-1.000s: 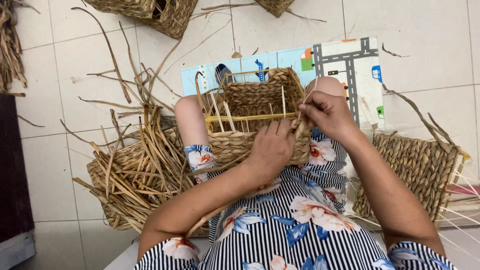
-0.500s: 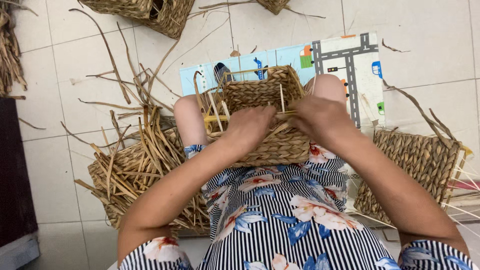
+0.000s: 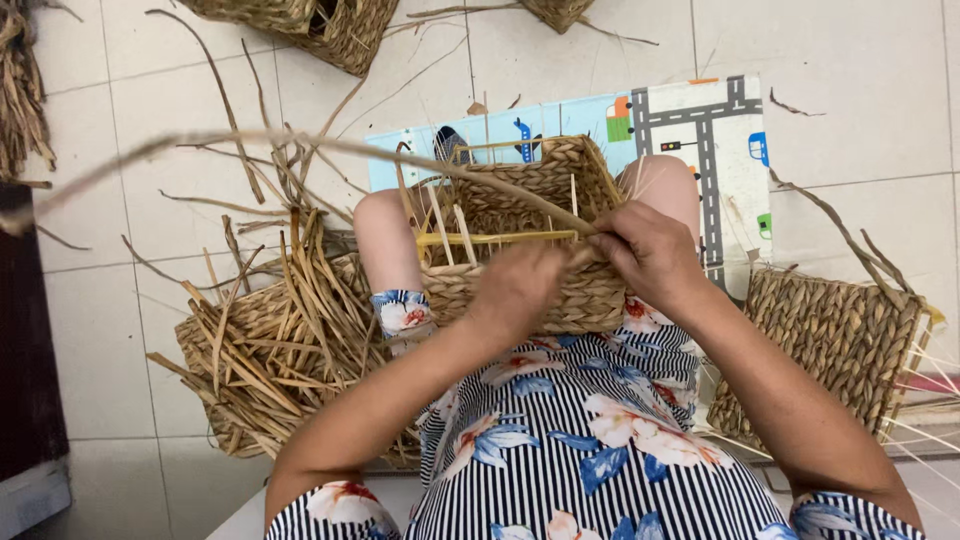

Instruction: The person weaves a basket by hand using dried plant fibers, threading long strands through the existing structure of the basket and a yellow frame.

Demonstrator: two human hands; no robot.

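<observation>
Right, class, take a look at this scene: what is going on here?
A seated person is weaving a basket held on their lap. The left hand presses on its near rim, while the right hand pinches a long dried strand that sweeps away to the left, blurred. A pile of loose strands lies on another woven piece on the tiled floor at the left, and a finished-looking woven basket sits at the right.
</observation>
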